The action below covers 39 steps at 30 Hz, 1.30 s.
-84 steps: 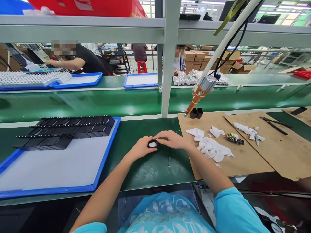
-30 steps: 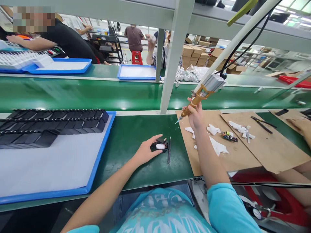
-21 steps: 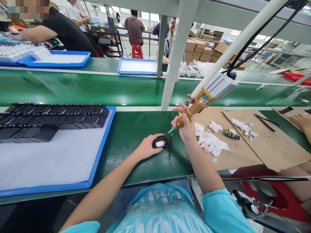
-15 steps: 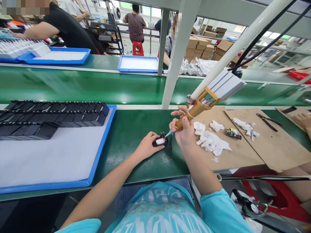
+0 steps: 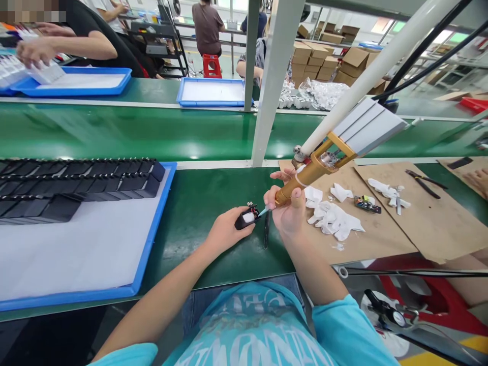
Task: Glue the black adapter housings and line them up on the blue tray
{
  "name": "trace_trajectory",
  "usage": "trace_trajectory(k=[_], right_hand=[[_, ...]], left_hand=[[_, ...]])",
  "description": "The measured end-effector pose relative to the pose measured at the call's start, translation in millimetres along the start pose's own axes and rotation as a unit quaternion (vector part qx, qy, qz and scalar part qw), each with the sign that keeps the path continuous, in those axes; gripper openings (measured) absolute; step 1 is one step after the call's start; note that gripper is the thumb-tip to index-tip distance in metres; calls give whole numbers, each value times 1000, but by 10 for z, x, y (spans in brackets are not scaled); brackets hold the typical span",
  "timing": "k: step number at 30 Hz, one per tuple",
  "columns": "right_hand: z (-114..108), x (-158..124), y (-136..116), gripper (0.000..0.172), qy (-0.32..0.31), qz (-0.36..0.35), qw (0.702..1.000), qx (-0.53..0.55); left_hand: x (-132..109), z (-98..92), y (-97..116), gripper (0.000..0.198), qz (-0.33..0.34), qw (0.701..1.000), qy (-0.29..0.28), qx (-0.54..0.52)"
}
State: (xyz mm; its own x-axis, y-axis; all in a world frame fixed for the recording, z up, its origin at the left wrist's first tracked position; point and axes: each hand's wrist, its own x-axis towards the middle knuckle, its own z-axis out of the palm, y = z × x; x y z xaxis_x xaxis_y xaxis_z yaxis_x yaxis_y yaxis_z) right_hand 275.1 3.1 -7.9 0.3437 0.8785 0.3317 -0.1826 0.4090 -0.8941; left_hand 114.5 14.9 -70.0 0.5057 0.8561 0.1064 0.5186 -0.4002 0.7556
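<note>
My left hand (image 5: 227, 227) is closed around a small black housing (image 5: 241, 221) with a white block and reddish parts inside, held low over the green bench. My right hand (image 5: 287, 208) grips a gold-coloured dispensing gun (image 5: 301, 180) fixed to a white pole. Its pale teal nozzle tip (image 5: 263, 211) points left and meets the right end of the housing, though exact contact is too small to tell. Close by, black tweezers (image 5: 266, 231) lie on the bench between my hands.
At left, a blue tray (image 5: 152, 244) carries rows of black housings (image 5: 107, 180). Crumpled white wipes (image 5: 335, 221), a small circuit board (image 5: 367, 204) and black pliers (image 5: 423, 183) lie on cardboard (image 5: 381, 239) at right. An upright post (image 5: 267, 101) stands ahead. A co-worker's hand (image 5: 36, 51) is across the bench.
The housing in my left hand has tilted, and its right end has turned against the nozzle. Across the bench, the co-worker has lifted a hand holding white pieces. The view has shifted slightly.
</note>
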Motion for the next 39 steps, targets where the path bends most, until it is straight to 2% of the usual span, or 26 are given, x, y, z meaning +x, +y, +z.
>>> trace_trajectory(k=[7,14,21,25,31,35,39], right_hand=[[-3,-20,22,35,-18,-31,999,34],[21,-23,-2,51,-5,-13,1000,21],[126,-34,8,50,-22,-24,993,112],[247,-30,49,43,-31,-22,985,170],[411,16,85,38,-38,-41,979,198],[428,22,82,38,-35,-37,980,192],[412,12,97,35,-32,-35,983,176]], left_hand=[[-2,-4,27,40,-11,1000,-14,-23],[0,-8,23,41,-20,999,-20,-15],[6,27,-19,44,-38,999,-15,-17],[18,37,-66,47,-41,998,-19,-34],[42,50,-98,47,-46,989,-17,-139],[50,86,-86,54,-45,974,14,-222],[49,114,-74,57,-42,965,26,-258]])
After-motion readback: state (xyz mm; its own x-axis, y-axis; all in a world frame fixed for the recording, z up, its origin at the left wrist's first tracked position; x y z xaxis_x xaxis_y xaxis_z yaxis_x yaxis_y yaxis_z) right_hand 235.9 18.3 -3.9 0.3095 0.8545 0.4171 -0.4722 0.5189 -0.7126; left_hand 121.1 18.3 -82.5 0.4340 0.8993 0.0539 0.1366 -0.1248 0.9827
